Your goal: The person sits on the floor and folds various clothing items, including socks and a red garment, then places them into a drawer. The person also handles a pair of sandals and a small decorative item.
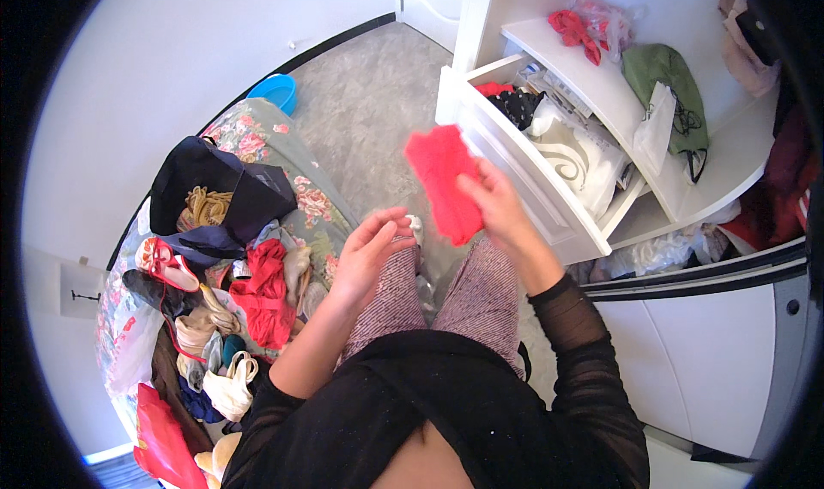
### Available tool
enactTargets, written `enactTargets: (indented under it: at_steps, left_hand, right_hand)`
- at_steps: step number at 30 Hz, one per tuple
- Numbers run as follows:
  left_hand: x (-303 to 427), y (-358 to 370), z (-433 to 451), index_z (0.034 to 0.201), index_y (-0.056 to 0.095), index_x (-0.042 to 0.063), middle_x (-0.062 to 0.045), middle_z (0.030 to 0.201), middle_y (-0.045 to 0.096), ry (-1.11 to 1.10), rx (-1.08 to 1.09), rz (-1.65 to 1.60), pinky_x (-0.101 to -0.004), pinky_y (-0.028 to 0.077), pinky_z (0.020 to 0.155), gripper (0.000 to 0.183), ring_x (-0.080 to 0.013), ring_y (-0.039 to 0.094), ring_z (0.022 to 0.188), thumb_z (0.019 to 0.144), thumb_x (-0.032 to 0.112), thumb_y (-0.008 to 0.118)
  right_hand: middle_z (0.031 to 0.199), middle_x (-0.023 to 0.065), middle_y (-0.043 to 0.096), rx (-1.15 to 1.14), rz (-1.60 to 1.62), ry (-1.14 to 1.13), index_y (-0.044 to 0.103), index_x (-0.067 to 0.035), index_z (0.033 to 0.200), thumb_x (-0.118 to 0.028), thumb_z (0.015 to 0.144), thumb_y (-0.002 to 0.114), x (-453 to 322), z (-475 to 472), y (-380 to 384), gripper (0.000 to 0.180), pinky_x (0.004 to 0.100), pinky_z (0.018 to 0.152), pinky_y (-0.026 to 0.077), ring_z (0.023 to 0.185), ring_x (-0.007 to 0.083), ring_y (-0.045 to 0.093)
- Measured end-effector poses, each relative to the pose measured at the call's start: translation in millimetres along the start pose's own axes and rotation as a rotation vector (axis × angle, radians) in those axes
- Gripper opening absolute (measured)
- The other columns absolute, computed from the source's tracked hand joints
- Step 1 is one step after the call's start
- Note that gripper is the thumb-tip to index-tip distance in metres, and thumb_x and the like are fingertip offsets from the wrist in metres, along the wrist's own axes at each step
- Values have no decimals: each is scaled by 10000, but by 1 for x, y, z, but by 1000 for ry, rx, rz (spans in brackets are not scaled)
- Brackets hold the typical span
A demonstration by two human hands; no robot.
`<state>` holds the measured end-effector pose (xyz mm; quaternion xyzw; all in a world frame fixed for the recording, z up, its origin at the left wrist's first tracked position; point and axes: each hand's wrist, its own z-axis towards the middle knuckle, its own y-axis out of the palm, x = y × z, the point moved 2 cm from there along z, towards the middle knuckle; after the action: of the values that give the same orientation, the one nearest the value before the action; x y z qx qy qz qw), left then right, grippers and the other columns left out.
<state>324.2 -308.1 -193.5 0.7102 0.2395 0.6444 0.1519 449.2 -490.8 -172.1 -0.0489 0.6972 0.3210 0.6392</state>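
My right hand grips a folded red cloth by its right side, above the floor and beside the pulled-out white drawer. To the left of the cloth is my left hand, palm turned inward, fingers slightly curled and apart, holding nothing. Inside the drawer lie a black polka-dot cloth and a white bag with a grey swirl pattern. At my left, a dark fabric bag with tan cord-like material inside stands on a flowered cover, next to a crumpled red garment.
A green drawstring bag and a red cloth lie on the wardrobe shelf. Mixed clothes, including a cream garment, are heaped on the flowered cover. A blue basin stands by the wall.
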Motion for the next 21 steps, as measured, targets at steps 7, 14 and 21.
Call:
enactTargets:
  at_steps: [7, 14, 21]
  left_hand:
    - [-9, -49, -34, 1211, 591, -19, -99, 1073, 662, -79, 84, 35, -358, 525, 900, 264, -186, 643, 978, 1018, 148, 520]
    - [-16, -75, -55, 1180, 599, -17, -93, 1041, 668, -116, 177, 25, -322, 532, 863, 238, -169, 649, 928, 1015, 139, 526]
    - [-17, -76, -56, 1160, 599, -15, -102, 1028, 674, -76, 187, -13, -323, 532, 854, 228, -182, 654, 921, 1010, 143, 531]
  right_hand:
    - [1053, 96, 686, 243, -248, -158, 572, -11, 1224, -136, 970, 606, -81, 49, -92, 285, 322, 787, 560, 876, 174, 677]
    - [1076, 145, 679, 419, -308, -68, 565, 51, 1178, -142, 973, 578, -126, 131, -163, 281, 380, 796, 559, 916, 233, 681]
    - [1063, 143, 667, 642, -89, 3, 568, 27, 1163, -44, 932, 566, -75, 211, -184, 241, 417, 750, 586, 880, 276, 688]
